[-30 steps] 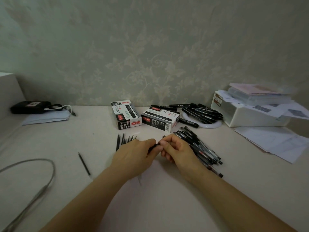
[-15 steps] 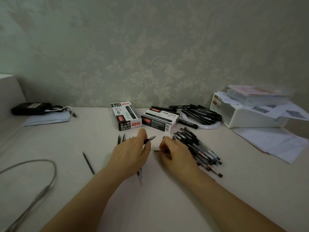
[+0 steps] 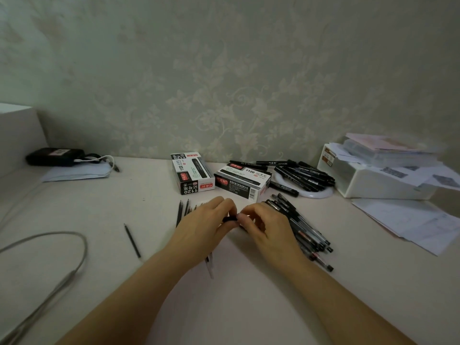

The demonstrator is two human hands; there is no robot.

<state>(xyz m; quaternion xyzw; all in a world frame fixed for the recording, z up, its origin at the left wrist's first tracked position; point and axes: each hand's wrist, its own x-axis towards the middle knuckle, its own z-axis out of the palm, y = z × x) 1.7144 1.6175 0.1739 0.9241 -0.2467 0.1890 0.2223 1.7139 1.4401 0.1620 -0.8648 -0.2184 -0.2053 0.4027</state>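
Right between my hands the pen (image 3: 210, 267) lies slanted: its clear barrel runs out from under my left hand (image 3: 201, 232) towards me, and its far end comes up at my fingertips, where a short black end piece (image 3: 229, 218) shows. My left hand is curled round the barrel. My right hand (image 3: 268, 230) pinches the black piece from the right. Any push or twist has to run along that near-to-far slant. I can't tell whether the piece is seated. The pen pile (image 3: 307, 231) lies just right on the counter (image 3: 249, 302).
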